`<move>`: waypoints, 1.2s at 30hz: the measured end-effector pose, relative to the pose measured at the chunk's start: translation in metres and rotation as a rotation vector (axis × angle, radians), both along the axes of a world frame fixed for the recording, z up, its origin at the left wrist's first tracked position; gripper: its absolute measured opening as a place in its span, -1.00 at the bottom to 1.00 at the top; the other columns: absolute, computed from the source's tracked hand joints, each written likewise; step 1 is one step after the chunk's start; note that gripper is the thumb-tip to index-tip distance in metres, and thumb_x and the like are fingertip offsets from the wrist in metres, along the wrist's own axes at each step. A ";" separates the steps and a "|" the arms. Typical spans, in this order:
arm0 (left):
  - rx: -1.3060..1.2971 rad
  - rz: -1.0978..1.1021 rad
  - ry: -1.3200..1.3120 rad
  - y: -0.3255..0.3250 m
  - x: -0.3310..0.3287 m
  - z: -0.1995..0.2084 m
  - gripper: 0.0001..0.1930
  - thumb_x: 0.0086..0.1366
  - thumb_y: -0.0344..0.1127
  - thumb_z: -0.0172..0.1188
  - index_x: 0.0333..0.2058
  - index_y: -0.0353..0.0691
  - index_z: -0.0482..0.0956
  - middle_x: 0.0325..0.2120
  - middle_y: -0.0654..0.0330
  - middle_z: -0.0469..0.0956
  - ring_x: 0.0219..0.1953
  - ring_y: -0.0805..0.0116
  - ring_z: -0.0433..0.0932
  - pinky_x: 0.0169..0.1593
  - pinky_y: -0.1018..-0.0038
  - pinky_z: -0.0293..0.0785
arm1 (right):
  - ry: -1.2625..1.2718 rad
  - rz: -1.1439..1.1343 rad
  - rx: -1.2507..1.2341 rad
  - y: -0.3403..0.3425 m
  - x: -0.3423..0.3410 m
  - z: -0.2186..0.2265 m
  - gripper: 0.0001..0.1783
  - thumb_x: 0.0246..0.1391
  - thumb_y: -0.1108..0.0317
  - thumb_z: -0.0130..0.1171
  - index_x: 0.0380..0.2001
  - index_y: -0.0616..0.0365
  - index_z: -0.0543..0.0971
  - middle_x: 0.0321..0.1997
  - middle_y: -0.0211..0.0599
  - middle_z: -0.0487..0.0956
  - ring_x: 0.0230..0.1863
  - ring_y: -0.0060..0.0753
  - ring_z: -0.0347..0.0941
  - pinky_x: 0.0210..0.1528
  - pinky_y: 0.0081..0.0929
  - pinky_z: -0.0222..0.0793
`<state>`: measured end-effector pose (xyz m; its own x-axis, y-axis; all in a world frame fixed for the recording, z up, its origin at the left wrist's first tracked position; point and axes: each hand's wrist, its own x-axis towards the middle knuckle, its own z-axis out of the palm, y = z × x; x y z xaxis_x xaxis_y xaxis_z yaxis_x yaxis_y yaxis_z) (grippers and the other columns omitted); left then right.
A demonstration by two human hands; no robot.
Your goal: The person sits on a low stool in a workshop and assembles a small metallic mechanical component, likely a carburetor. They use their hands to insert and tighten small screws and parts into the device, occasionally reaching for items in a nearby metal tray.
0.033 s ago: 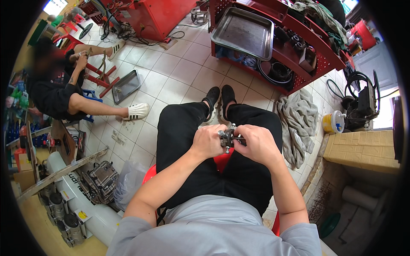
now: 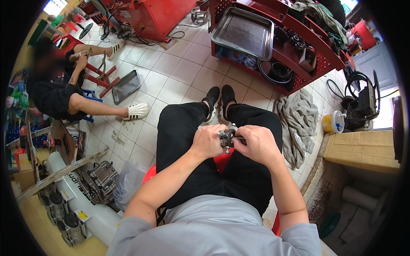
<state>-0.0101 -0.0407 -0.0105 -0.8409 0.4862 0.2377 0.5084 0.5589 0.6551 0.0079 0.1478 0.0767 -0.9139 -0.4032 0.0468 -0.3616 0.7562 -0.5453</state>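
Between my knees, above the red stool seat [image 2: 221, 161], I hold a small dark metal part [image 2: 227, 137] with shiny bolts sticking out of it. My left hand [image 2: 209, 141] is closed around its left side. My right hand [image 2: 255, 142] pinches at the right side, thumb and fingertips against a thin dark rod that points into the part. Whether the rod is a tool or belongs to the part, I cannot tell. My fingers cover much of the part.
Ahead stands a red cart [image 2: 273, 79] with a metal tray [image 2: 243, 32]. A grey cloth [image 2: 297, 123] lies on the floor at right, by a white tub [image 2: 333, 122]. A person [image 2: 60, 91] sits at left near a floor tray [image 2: 127, 86]. Plastic bags [image 2: 129, 181] lie at my left.
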 end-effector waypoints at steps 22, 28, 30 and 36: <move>0.004 0.019 -0.001 0.001 0.000 0.003 -0.68 -0.19 -0.29 0.36 -0.45 -0.18 0.42 -0.54 0.10 0.54 -0.44 0.04 0.58 -0.37 0.21 0.50 | 0.047 -0.020 0.052 -0.002 0.000 0.000 -0.83 -0.12 0.35 0.29 -0.43 0.15 0.56 -0.46 -0.27 0.49 -0.36 -0.13 0.49 -0.32 -0.25 0.44; -0.024 -0.006 -0.030 0.000 0.001 0.001 -0.66 -0.20 -0.29 0.37 -0.44 -0.17 0.42 -0.54 0.10 0.54 -0.43 0.03 0.58 -0.37 0.20 0.49 | 0.044 0.017 -0.042 -0.003 0.000 0.002 -0.83 -0.12 0.35 0.29 -0.42 0.15 0.57 -0.48 -0.24 0.49 -0.38 -0.13 0.50 -0.33 -0.24 0.43; -0.010 -0.002 -0.029 0.000 0.000 0.002 -0.66 -0.20 -0.30 0.37 -0.43 -0.17 0.43 -0.54 0.10 0.54 -0.43 0.03 0.58 -0.37 0.20 0.49 | 0.041 0.010 -0.011 -0.001 0.000 -0.002 -0.81 -0.13 0.36 0.29 -0.40 0.15 0.56 -0.47 -0.23 0.49 -0.38 -0.12 0.49 -0.33 -0.24 0.43; -0.004 0.000 -0.034 0.000 0.000 0.002 -0.68 -0.19 -0.30 0.36 -0.43 -0.17 0.43 -0.54 0.10 0.54 -0.43 0.03 0.59 -0.36 0.20 0.50 | 0.038 -0.022 -0.034 -0.004 -0.001 0.008 -0.82 -0.13 0.33 0.29 -0.44 0.17 0.57 -0.49 -0.22 0.51 -0.40 -0.11 0.50 -0.33 -0.22 0.43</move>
<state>-0.0098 -0.0411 -0.0082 -0.8482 0.4875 0.2073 0.4862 0.5612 0.6698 0.0072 0.1441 0.0845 -0.9198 -0.3807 0.0952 -0.3662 0.7455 -0.5570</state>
